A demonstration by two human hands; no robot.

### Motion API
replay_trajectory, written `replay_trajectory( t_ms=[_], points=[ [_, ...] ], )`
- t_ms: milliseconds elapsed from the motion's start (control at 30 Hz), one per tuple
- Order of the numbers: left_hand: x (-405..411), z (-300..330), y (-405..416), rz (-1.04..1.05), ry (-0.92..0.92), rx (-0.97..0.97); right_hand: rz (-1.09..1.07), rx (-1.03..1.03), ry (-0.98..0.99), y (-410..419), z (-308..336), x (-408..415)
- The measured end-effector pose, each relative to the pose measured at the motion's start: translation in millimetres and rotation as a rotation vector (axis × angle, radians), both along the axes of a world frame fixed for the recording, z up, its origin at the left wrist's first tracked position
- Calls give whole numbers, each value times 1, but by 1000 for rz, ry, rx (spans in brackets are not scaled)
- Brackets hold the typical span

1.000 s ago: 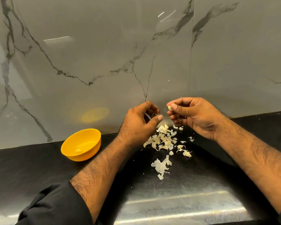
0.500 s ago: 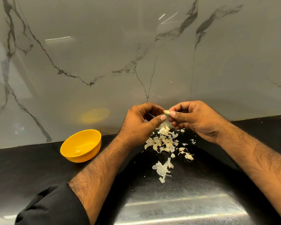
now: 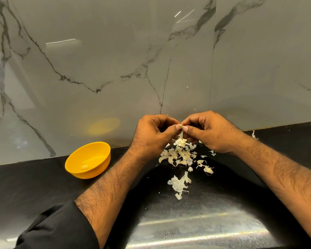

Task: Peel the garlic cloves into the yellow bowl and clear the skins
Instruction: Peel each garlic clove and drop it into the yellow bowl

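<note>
Both thumbs are pinching the same garlic clove (image 3: 180, 126), left hand (image 3: 153, 134) coming in from 9 o'clock and right hand (image 3: 211, 133) from 3, fingers curled in tight around it so you only see the pale top of the clove poking out between the thumbnails. A strip of skin (image 3: 181, 134) hangs straight down from it toward 6 o'clock, just about reaching the pile of skins (image 3: 180, 155) sitting on the black counter (image 3: 34, 186) right under the hands. A bigger papery scrap (image 3: 178, 183) lies a bit further out at 6, and one stray flake (image 3: 253, 135) is off at 3 near the wall. The yellow bowl (image 3: 97, 168) is well apart at about 8 o'clock from the grip, left forearm running between it and the pile, with one peeled clove (image 3: 84, 166) in the bottom. Marble-look backsplash (image 3: 115, 60) fills everything at 12, with a blurry yellow reflection of the bowl in it.
</note>
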State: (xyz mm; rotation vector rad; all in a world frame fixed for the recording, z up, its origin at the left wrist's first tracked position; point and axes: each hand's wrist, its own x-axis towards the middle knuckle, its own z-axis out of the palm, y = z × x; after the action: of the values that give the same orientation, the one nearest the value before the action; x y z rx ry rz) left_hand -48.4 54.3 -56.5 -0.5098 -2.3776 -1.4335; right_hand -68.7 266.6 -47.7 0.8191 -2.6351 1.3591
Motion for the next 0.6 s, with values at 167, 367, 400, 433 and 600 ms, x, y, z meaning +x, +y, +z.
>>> replay_trajectory(
  t_ms=[167,367,400,433,600],
  points=[
    [0,-1,0,15,2,29,-40,110,203,-3,3,6],
    [3,0,1,-2,-47,46,-56,154,317,-3,1,8],
    [3,0,2,-3,-52,46,-53,156,323,-4,1,8],
    [3,0,1,-6,-57,50,-51,155,327,-4,1,8],
    [3,2,1,-39,-92,79,-62,108,320,-4,1,10]
  ],
)
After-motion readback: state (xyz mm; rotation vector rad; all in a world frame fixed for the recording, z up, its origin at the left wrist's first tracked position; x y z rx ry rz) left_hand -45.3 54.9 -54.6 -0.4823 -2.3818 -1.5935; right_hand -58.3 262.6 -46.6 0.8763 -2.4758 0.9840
